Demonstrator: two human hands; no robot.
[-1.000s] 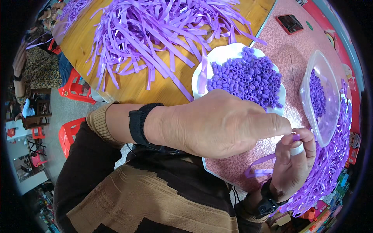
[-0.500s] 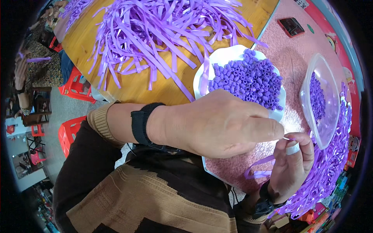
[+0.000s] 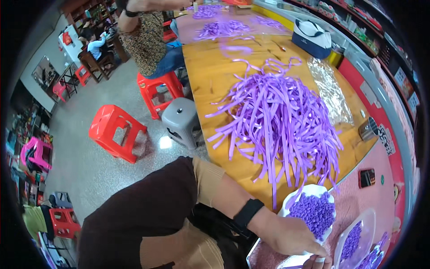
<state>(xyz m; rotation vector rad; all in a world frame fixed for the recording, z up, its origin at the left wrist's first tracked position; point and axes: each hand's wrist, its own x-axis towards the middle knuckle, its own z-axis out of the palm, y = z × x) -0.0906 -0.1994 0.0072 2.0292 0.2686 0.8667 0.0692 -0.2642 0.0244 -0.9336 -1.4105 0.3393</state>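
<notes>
My left hand (image 3: 291, 235) reaches over the near edge of a white scalloped bowl (image 3: 293, 197) full of small purple tube beads (image 3: 313, 213). Its fingers are pinched together, and what they grip is too small to make out. Fingertip to fingertip with it is my right hand (image 3: 317, 263), closed and partly cut off by the lower edge, with white tape on one finger. Beside it runs a strip of purple ribbon (image 3: 293, 267). A clear plastic tub (image 3: 365, 226) of purple beads stands to the right. A big heap of purple ribbons (image 3: 282, 121) lies beyond the bowl.
On the table (image 3: 197, 58) are a metal cup (image 3: 368, 129), a black phone-like device (image 3: 366, 178), a clear plastic bag (image 3: 331, 89) and a navy-white bag (image 3: 311, 39). Red stools (image 3: 117, 132) and a grey stool (image 3: 179, 119) stand left. Another person (image 3: 145, 45) sits at the table's far left.
The view has swung up and left, so both hands now sit at the lower edge and more of the room shows. My hands stay together at the fingertips.
</notes>
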